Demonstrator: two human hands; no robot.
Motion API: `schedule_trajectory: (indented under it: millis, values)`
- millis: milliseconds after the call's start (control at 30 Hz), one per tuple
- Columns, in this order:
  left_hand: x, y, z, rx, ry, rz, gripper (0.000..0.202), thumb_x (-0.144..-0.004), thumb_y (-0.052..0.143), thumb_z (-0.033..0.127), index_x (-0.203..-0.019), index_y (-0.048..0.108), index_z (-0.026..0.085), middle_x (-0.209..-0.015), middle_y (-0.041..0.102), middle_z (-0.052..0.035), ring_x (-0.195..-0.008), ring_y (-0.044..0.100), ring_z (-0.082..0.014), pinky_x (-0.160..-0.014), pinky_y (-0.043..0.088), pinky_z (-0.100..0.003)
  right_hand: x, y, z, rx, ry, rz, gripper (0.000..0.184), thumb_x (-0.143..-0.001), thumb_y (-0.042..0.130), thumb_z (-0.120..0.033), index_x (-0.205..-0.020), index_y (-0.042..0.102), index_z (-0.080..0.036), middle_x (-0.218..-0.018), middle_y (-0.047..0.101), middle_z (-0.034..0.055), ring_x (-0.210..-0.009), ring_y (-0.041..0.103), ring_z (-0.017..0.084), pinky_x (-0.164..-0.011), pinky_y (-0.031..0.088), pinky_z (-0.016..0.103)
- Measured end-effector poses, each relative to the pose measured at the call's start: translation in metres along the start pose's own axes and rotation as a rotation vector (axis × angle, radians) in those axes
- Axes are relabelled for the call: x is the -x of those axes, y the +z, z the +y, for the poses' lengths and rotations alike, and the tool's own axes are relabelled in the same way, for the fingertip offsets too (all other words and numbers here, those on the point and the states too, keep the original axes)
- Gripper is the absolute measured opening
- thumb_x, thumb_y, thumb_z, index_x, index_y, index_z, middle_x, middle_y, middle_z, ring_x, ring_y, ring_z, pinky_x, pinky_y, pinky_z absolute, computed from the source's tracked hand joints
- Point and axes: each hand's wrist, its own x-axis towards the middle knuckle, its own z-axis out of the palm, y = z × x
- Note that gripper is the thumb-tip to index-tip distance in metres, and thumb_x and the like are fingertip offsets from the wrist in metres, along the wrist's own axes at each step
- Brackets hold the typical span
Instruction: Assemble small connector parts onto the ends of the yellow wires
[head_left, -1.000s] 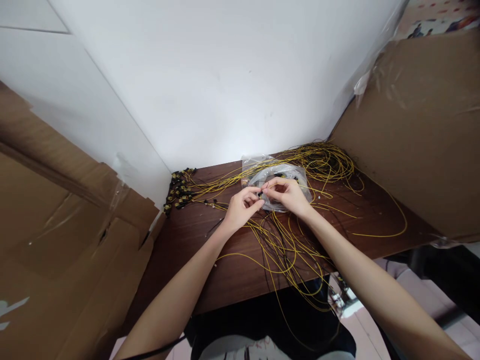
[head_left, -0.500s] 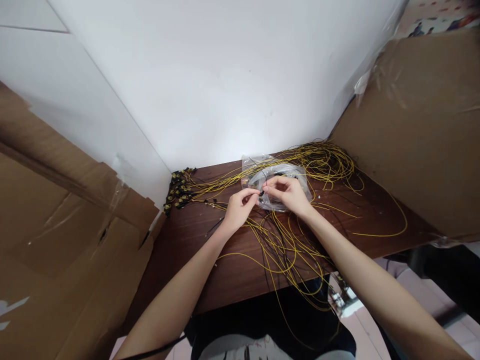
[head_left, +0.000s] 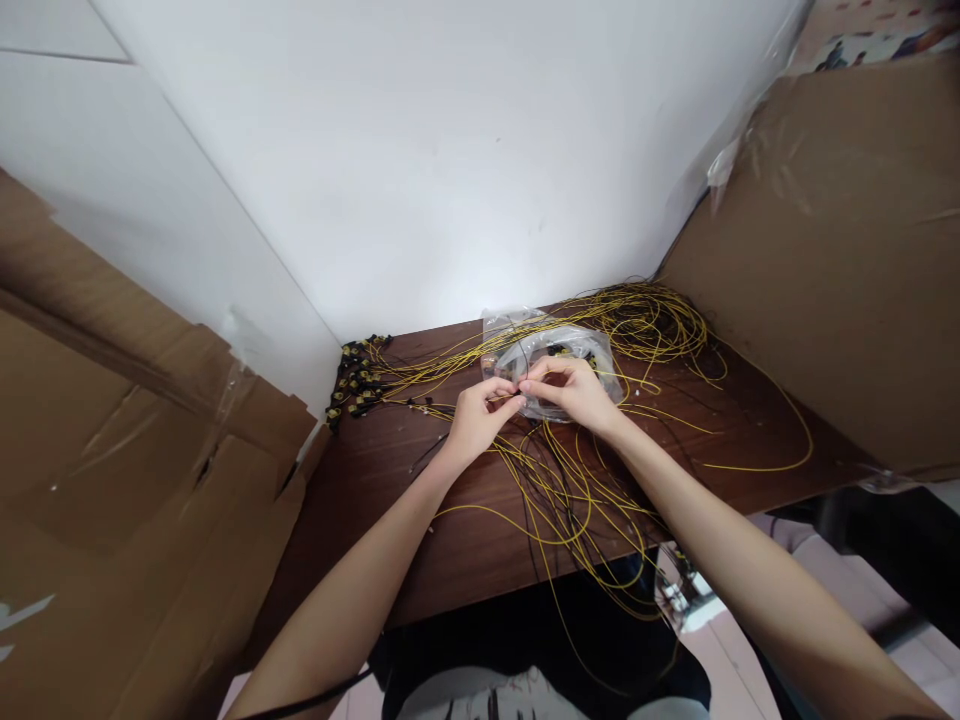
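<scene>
My left hand [head_left: 477, 415] and my right hand [head_left: 568, 390] meet fingertip to fingertip above a clear plastic bag [head_left: 500, 325]. The left hand is closed in a pinch on a small black connector [head_left: 517, 391], mostly hidden by the fingers. My right hand pinches a thin black wire [head_left: 526, 352] at the connector; its free length rises above the fingertips. Inside the bag, partly behind my right hand, black and yellow parts show. Loose yellow wires [head_left: 559, 490] mixed with black ones spread below my hands and hang over the front table edge.
Yellow-and-black connector ends [head_left: 360, 380] lie at the table's left back, their yellow wires running to a coiled heap [head_left: 660, 320] at right. Cardboard [head_left: 112, 480] stands on the left and a cardboard panel [head_left: 832, 270] on the right. A white wall [head_left: 450, 180] closes the back.
My right hand has shifted slightly left and down, closer to the left fingertips. The black connector, plainer before, is now mostly covered. The left hand is almost still.
</scene>
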Motion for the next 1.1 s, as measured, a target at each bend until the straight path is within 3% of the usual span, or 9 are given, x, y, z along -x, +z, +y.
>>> schedule_trajectory:
  millis: [233, 433, 667, 800, 1100]
  values:
    - [-0.0013, -0.0012, -0.0002, -0.038, -0.015, -0.009, 0.019, -0.073, 0.064, 0.031, -0.080, 0.063, 0.013, -0.072, 0.065, -0.0036, -0.062, 0.057, -0.0127, -0.059, 0.043, -0.024, -0.0007, -0.0016, 0.0053, -0.086, 0.053, 0.005, 0.025, -0.067, 0.069, -0.039, -0.065, 0.058, -0.017, -0.069, 0.063, 0.0017, -0.057, 0.054, 0.011, -0.058, 0.045, 0.027]
    - [-0.0006, -0.0005, 0.0014, -0.030, -0.044, -0.006, 0.019, -0.070, 0.066, 0.032, -0.077, 0.062, 0.014, -0.058, 0.058, 0.0008, -0.052, 0.048, -0.0092, -0.051, 0.036, -0.021, -0.0019, -0.0045, -0.0004, -0.162, 0.102, 0.120, 0.031, -0.064, 0.071, -0.044, -0.065, 0.055, -0.018, -0.066, 0.065, 0.0024, -0.057, 0.057, 0.013, -0.057, 0.048, 0.028]
    - [-0.0007, -0.0002, 0.0047, -0.003, -0.053, -0.003, 0.018, -0.068, 0.068, 0.030, -0.075, 0.061, 0.014, -0.056, 0.054, 0.0027, -0.049, 0.042, -0.0076, -0.049, 0.033, -0.021, -0.0015, -0.0052, 0.0036, -0.133, 0.107, -0.014, 0.028, -0.066, 0.069, -0.042, -0.074, 0.061, -0.017, -0.067, 0.063, 0.0013, -0.059, 0.057, 0.012, -0.056, 0.046, 0.026]
    - [-0.0007, -0.0005, 0.0048, 0.006, -0.046, -0.012, 0.018, -0.068, 0.067, 0.029, -0.075, 0.060, 0.014, -0.057, 0.054, 0.0027, -0.049, 0.041, -0.0075, -0.050, 0.033, -0.021, -0.0006, -0.0046, 0.0062, -0.083, 0.083, -0.105, 0.024, -0.067, 0.069, -0.038, -0.070, 0.062, -0.015, -0.069, 0.063, 0.0011, -0.060, 0.055, 0.010, -0.059, 0.045, 0.026]
    - [-0.0005, 0.0005, 0.0077, 0.061, -0.048, -0.004, 0.017, -0.071, 0.065, 0.028, -0.077, 0.057, 0.015, -0.059, 0.053, 0.0030, -0.053, 0.045, -0.0081, -0.053, 0.034, -0.021, -0.0002, -0.0047, 0.0055, -0.034, 0.074, -0.019, 0.024, -0.071, 0.066, -0.037, -0.067, 0.058, -0.015, -0.065, 0.064, 0.0023, -0.056, 0.054, 0.011, -0.057, 0.044, 0.026]
